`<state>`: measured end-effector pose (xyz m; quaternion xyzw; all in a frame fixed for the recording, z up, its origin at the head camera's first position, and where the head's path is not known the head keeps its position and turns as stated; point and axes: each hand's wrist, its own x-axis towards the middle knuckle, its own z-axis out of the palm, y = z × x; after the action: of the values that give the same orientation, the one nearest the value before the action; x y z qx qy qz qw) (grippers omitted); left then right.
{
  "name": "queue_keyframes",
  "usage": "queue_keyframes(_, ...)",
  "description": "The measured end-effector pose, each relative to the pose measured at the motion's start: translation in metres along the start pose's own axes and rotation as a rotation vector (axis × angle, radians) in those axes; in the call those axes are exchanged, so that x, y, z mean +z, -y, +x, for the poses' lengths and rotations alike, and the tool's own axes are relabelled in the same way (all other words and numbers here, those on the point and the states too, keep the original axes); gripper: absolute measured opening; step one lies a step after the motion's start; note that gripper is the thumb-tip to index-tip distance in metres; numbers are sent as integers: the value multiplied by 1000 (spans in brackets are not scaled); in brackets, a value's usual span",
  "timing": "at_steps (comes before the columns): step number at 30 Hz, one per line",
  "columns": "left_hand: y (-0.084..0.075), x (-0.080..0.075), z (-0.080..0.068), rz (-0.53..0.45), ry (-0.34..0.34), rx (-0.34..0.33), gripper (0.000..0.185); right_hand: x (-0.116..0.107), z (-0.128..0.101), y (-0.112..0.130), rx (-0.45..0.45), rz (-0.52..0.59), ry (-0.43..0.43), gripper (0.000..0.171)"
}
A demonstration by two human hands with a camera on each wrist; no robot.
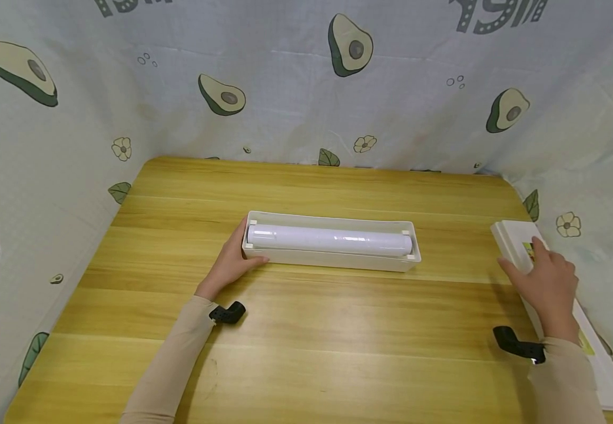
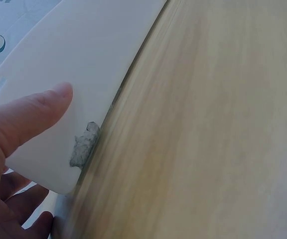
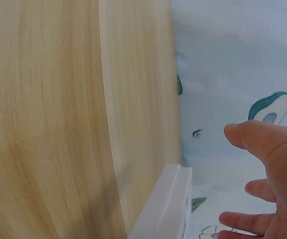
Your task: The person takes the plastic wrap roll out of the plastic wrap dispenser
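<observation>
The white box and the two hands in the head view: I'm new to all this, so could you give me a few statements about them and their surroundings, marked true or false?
1. The left hand grips one end of the white box. True.
2. Nothing lies inside the box. False: a pale roll lies in it.
3. The right hand is also on the box. False: it is over a long white piece at the table's right side.
4. The box is open at the top. True.
5. The cloth behind the table is printed with avocados. True.
</observation>
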<state>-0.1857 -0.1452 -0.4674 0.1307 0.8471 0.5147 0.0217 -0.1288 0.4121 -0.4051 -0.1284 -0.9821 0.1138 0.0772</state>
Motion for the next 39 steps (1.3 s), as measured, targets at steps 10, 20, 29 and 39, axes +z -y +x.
queue_keyframes(10,0,0,-1,-3,-1,-3,105,3,0,7,-55,24,5,84)
queue_keyframes(20,1,2,-2,-11,-11,-3,105,2,1,21,-130,17,-18,82)
queue_keyframes(29,1,2,1,-13,-2,-28,105,3,-2,31,-172,34,-50,79)
queue_keyframes(39,2,0,0,-11,0,-15,105,3,-5,43,-218,33,-55,78)
